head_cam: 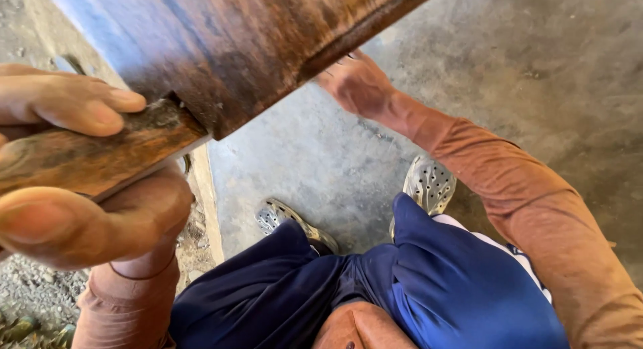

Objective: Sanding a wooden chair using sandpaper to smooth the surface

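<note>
My left hand [80, 181] pinches the narrow end of a dark wooden board [221, 47], fingers [74, 104] pressed on top. My right hand [355, 84] grips its far edge above the concrete floor [536, 88].

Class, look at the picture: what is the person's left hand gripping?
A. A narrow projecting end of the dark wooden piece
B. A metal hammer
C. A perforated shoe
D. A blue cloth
A: the left hand pinches the narrow wooden end that juts from the large dark wooden piece, fingers above and thumb below.
</note>
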